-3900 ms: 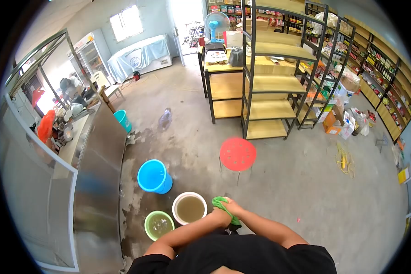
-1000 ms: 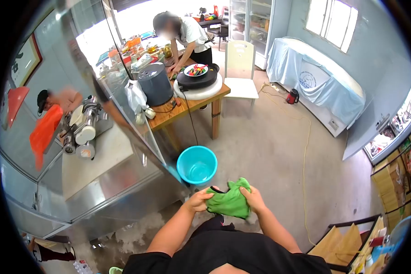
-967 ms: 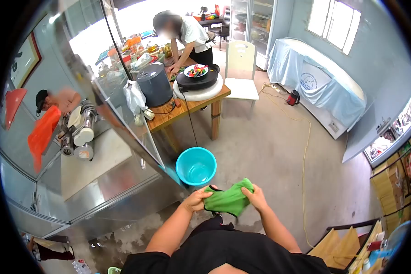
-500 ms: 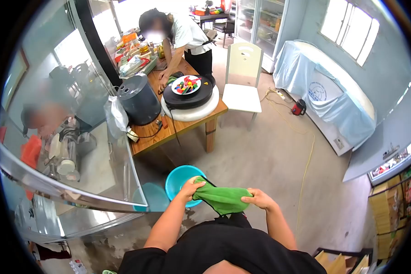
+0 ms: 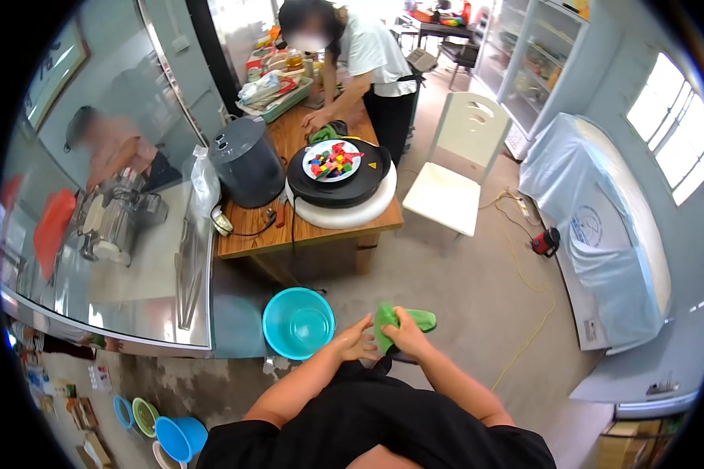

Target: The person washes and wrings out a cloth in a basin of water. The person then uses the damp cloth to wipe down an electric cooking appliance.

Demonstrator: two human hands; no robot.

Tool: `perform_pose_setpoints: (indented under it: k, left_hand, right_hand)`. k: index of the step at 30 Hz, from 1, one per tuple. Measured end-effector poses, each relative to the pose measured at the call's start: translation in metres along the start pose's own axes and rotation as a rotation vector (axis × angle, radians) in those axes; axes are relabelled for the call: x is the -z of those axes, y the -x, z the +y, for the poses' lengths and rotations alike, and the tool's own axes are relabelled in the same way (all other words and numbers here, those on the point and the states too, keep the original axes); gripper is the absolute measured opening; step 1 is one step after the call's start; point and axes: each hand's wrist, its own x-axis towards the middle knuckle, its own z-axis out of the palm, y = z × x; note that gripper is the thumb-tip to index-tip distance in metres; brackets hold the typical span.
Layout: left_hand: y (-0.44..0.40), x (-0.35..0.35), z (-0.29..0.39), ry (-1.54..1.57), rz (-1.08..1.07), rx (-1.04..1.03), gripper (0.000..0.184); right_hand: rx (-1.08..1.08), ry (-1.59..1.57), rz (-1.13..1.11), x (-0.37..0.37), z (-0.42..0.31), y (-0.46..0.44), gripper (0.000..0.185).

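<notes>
A green cloth (image 5: 423, 319) is bunched in my right hand (image 5: 406, 337), whose fingers are closed around it. Close to the cloth's left side is my left hand (image 5: 355, 342), with its fingers apart and nothing in them; whether a fingertip brushes the cloth is hard to tell. Left of my hands, a turquoise basin (image 5: 299, 322) stands on the floor.
On the wooden table (image 5: 313, 237) ahead are a black round appliance (image 5: 342, 194) bearing a plate (image 5: 314, 172) of colourful blocks, and a dark bin (image 5: 248, 164). A co-worker (image 5: 375, 59) leans over it. Nearby are a white chair (image 5: 446, 195) and a glass partition (image 5: 203, 273).
The cloth was stretched between both hands and is now gathered in my right hand. My left hand has let go. The view has turned left.
</notes>
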Motion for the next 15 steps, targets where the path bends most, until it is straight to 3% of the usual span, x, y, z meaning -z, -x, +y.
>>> perform_pose_setpoints:
  k: [1, 2, 4, 6, 8, 11, 15]
  left_hand:
    - [-0.007, -0.002, 0.004, 0.080, -0.175, 0.011, 0.045]
    - [-0.013, -0.003, 0.007, 0.095, -0.168, 0.008, 0.045]
    - [-0.004, -0.018, 0.022, 0.064, -0.188, -0.243, 0.029]
    - [0.004, -0.029, 0.038, 0.057, -0.104, -0.300, 0.027]
    - [-0.001, -0.035, 0.054, 0.240, -0.160, -0.364, 0.027]
    - [-0.012, -0.050, 0.077, 0.292, -0.164, -0.395, 0.025]
    - [-0.024, -0.085, 0.121, 0.147, -0.160, -0.377, 0.026]
  right_hand:
    - [0.061, -0.014, -0.040, -0.002, 0.005, -0.007, 0.033]
    - [0.058, -0.012, -0.057, 0.003, 0.003, -0.015, 0.033]
    - [0.026, -0.048, -0.285, 0.017, -0.007, -0.032, 0.039]
    - [-0.005, -0.181, -0.276, 0.034, -0.004, -0.053, 0.038]
    - [0.009, -0.018, 0.057, 0.055, 0.017, -0.083, 0.042]
    - [-0.021, 0.053, 0.252, 0.079, 0.055, -0.121, 0.046]
    - [-0.254, -0.109, 0.096, 0.102, -0.006, -0.139, 0.052]
